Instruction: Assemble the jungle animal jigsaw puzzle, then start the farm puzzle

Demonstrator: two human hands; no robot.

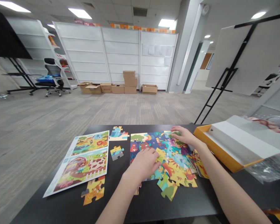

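Observation:
Colourful jigsaw pieces (177,174) lie in a loose pile over a darker blue picture (134,147) on the black table. Over the lower left of this picture, my left hand (144,161) has its fingers bent, with a yellow puzzle piece (161,154) between finger and thumb. My right hand (185,136) reaches to the upper right corner, its thumb and fingers around a green puzzle piece (176,133). The palms hide some of the pieces beneath. A printed picture sheet (86,161) shows a farm and a savanna scene to the left.
Loose pieces (117,152) lie between sheet and pile, and a leopard piece (93,190) sits partly under the sheet. An open yellow-and-white box (228,146) and clear plastic wrapping (268,166) occupy the right. Beyond the table stand cardboard boxes (130,82) and an easel (221,84).

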